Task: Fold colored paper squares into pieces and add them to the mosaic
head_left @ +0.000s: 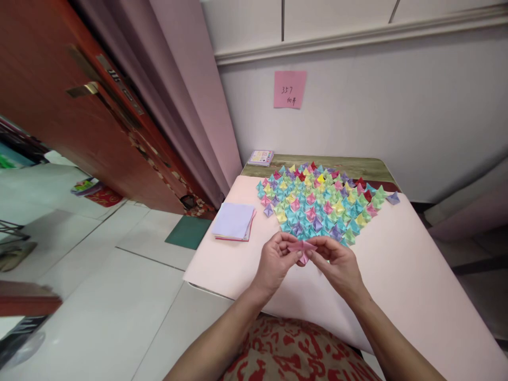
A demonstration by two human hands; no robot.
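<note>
A small pink folded paper piece is pinched between my two hands, just in front of my body over the table. My left hand grips its left side with thumb and fingers. On its right side, my right hand has its thumb and fingertips closed on the paper. Directly beyond my hands spreads a large group of folded paper pieces in blue, green, yellow, pink, purple and red, set close together with points up. To the left lies a stack of square paper sheets, lavender on top with red edges below.
The table has a pale pink cover. At its far left corner sits a small printed pack. One purple folded piece lies at the group's right edge. A pink note is on the wall. A wooden door stands left.
</note>
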